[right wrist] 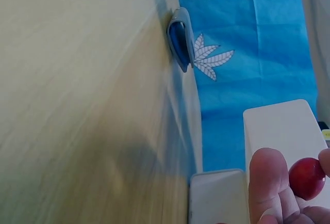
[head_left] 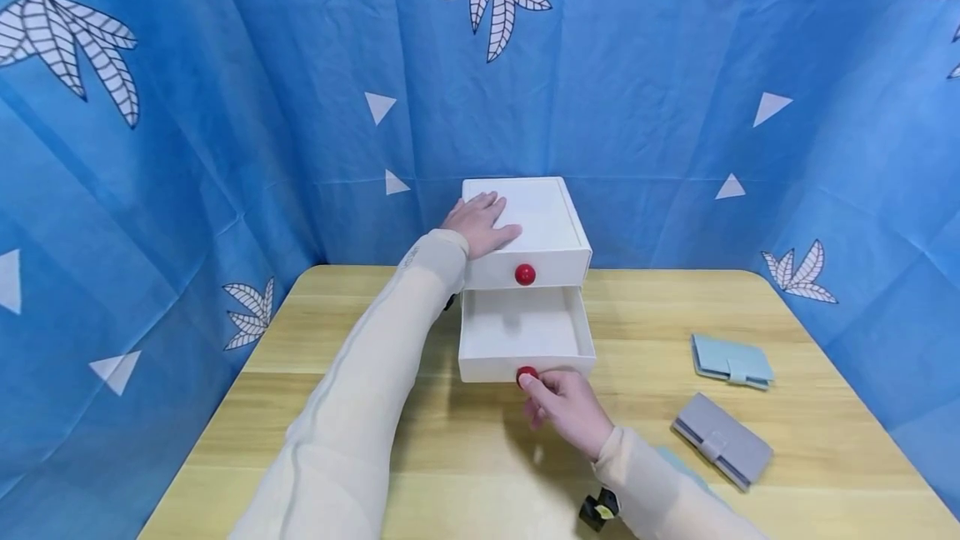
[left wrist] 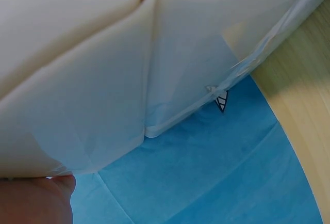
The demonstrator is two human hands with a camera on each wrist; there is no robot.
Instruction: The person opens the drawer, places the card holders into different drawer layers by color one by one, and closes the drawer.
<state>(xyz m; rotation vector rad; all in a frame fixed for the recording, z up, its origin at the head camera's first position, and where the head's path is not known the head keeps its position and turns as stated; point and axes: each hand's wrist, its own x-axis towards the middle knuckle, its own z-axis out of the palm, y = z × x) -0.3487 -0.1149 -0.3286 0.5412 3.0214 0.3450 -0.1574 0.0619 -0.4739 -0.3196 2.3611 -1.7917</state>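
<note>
A white drawer chest (head_left: 536, 215) with red knobs stands at the back of the table. My left hand (head_left: 482, 223) rests on its top at the left, fingers spread. The lower of the two drawers seen in the head view, the white drawer (head_left: 517, 323), is pulled out and has nothing in it. Its red knob (right wrist: 307, 178) is pinched between the thumb and fingers of my right hand (head_left: 570, 411). Above it, the upper drawer with another red knob (head_left: 525, 274) is closed. Only a bit of the left hand (left wrist: 38, 201) appears in the left wrist view, against the chest's side.
On the right of the wooden table (head_left: 637, 315) lie a light blue wallet (head_left: 727, 359) and a grey wallet (head_left: 722, 440). Another light blue item (head_left: 686, 465) is mostly hidden under my right forearm. A blue curtain (head_left: 637, 107) hangs behind and at both sides.
</note>
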